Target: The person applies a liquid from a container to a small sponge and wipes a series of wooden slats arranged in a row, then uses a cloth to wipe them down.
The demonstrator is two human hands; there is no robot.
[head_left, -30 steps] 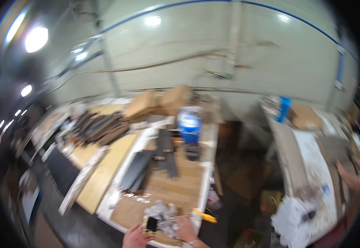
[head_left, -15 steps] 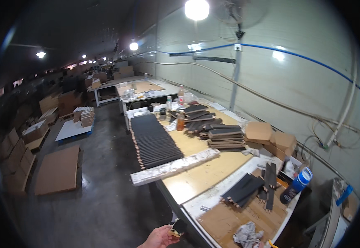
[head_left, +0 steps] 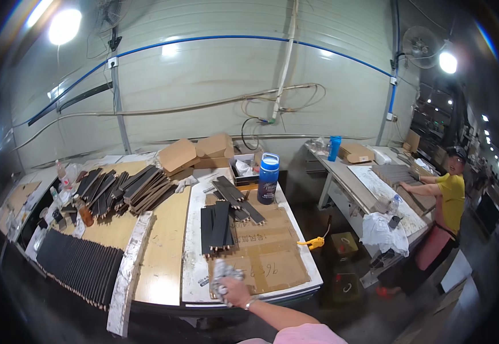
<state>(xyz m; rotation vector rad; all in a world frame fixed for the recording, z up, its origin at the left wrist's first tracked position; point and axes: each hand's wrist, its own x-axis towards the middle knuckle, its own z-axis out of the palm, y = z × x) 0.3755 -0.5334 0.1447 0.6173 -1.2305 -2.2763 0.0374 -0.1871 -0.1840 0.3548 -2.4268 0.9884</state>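
My right hand reaches in from the lower edge, with a pink sleeve and a band at the wrist. Its fingers are closed on a crumpled grey-white rag above the front edge of the cardboard sheet. Just beyond the rag, dark-coated wooden strips lie side by side on that sheet. More dark strips rest crosswise behind them. My left hand is out of view.
A long row of dark strips lies left, beside a white-smeared board. Behind are piled strips, cardboard boxes and a blue bottle. A yellow-handled tool is at the right edge. A co-worker stands at another table.
My view has swung right. The left hand, which held a small dark-and-yellow piece, has left the picture. My right hand has come in and taken hold of the rag that lay on the cardboard.
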